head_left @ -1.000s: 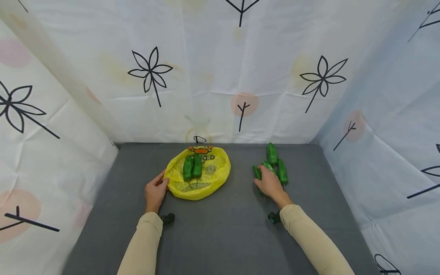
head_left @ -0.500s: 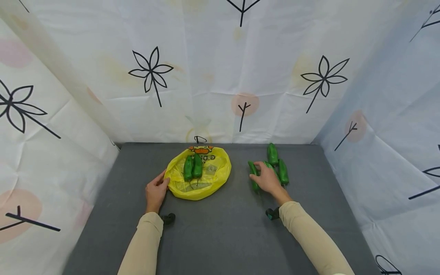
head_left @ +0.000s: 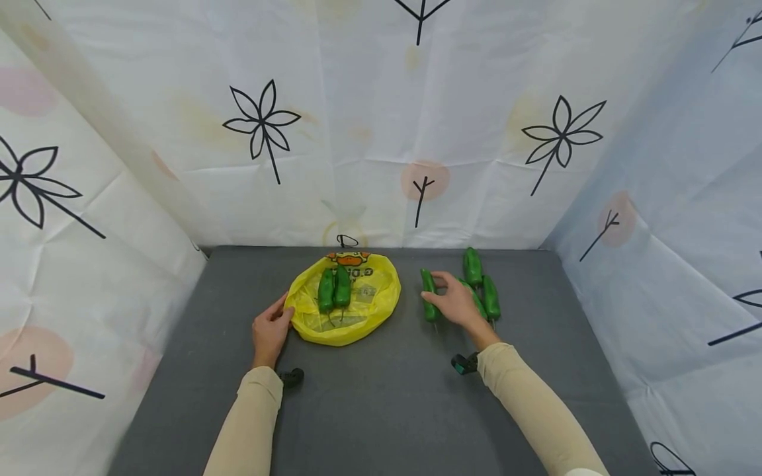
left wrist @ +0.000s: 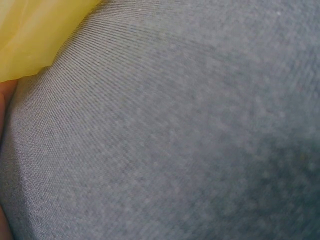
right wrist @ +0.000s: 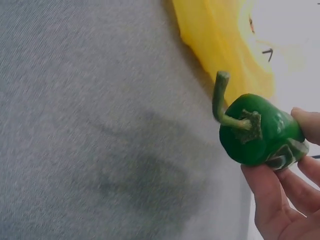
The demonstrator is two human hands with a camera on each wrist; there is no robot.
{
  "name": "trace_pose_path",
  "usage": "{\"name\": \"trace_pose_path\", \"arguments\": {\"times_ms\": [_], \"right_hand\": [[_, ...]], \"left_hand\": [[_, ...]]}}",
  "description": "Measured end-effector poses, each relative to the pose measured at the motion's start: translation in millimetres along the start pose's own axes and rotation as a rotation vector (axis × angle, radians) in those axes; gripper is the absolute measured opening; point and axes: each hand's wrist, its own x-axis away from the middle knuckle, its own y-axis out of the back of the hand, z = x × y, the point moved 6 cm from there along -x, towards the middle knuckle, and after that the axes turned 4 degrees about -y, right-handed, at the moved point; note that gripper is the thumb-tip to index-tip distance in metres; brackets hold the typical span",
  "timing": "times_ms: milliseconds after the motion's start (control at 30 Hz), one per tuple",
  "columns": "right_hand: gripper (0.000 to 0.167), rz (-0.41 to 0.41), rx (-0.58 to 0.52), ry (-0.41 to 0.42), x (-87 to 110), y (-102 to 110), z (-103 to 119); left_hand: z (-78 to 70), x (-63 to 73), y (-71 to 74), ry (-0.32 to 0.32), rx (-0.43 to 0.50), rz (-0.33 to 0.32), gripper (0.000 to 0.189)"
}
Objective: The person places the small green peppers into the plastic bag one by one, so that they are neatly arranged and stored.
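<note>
My right hand (head_left: 457,303) pinches a green pepper (head_left: 429,295) between thumb and fingers, left of the other peppers. In the right wrist view this pepper (right wrist: 260,131) shows its bent stem toward the camera, and its shadow falls on the grey cloth. At the left, my left hand (head_left: 271,332) holds the rim of a yellow plastic bag (head_left: 381,307), thumb at the edge. The bag is spread open, with two green peppers (head_left: 334,289) lying side by side in it. Only a fold of the bag (left wrist: 35,35) and slivers of fingers appear in the left wrist view.
Right of my right hand lie three more green peppers: one at the back (head_left: 472,266), one in front of it (head_left: 491,297), and one partly hidden behind the hand. The grey table (head_left: 381,410) meets white patterned cloth walls (head_left: 369,132) at its back and sides.
My right hand has drawn one pepper leftward, away from the group and nearer the bag. The left hand and the bag stay where they were.
</note>
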Motion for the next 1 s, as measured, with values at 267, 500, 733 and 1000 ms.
{"name": "trace_pose_path", "arguments": {"times_ms": [267,500,733,1000], "right_hand": [[0.063,0.010,-0.109,-0.027,-3.2,1.1,11.6],[0.067,0.047,-0.175,-0.020,-6.9,0.9,22.8],[0.066,0.049,-0.176,0.002,-12.4,1.8,38.4],[0.064,0.049,-0.163,0.003,-22.1,-3.8,52.8]], "left_hand": [[0.3,0.5,-1.1,0.013,0.010,0.009,0.041],[-1.6,0.4,-0.6,0.024,0.017,0.016,0.041],[-2.8,-0.3,-0.9,0.019,0.011,0.008,0.041],[-1.9,-0.5,-0.1,0.027,0.007,0.016,0.041]]}}
